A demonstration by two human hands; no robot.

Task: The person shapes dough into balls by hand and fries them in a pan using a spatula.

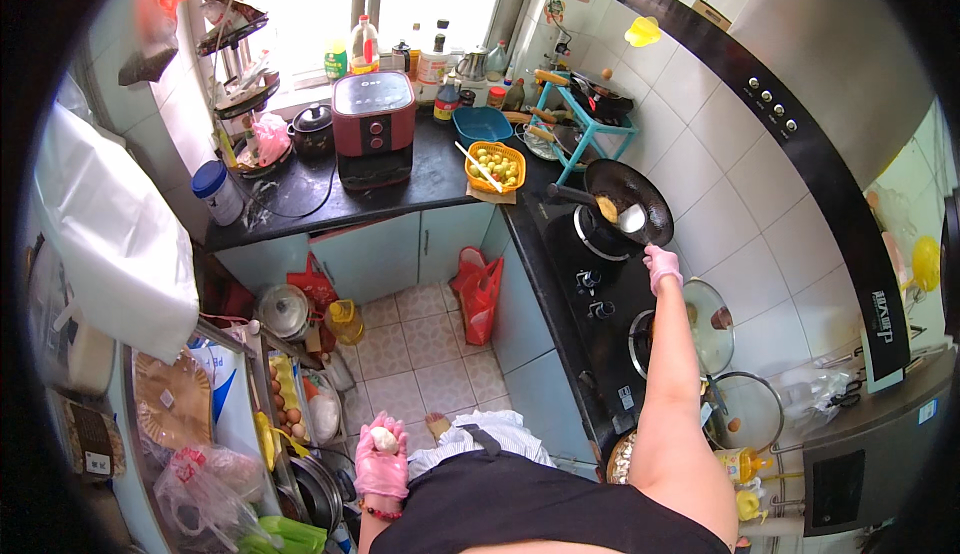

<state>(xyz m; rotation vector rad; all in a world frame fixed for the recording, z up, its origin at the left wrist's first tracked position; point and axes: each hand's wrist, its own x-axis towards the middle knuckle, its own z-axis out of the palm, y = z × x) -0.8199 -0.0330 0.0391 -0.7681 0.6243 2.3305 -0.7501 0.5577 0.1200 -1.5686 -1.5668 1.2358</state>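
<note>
A pink glove covers my left hand (382, 464), low in the head view, palm up with a white doughy ball (385, 440) resting in it. My right hand (662, 265), gloved the same way, reaches over the gas hob and grips the handle of a spatula (632, 218). The spatula's bright blade lies inside a dark wok (656, 198), which is tilted on the far burner (600, 243). A golden-brown piece of food (606, 209) sits in the wok beside the blade. The wok's handle (570, 194) points left, with no hand on it.
Left of the wok, a yellow basket (517, 156) of small green fruit has a white stick across it. A red air fryer (373, 126) stands on the black counter. Glass lids (709, 329) lean by the near burner. A range hood (817, 149) overhangs the hob. Shelves (225, 381) crowd the left.
</note>
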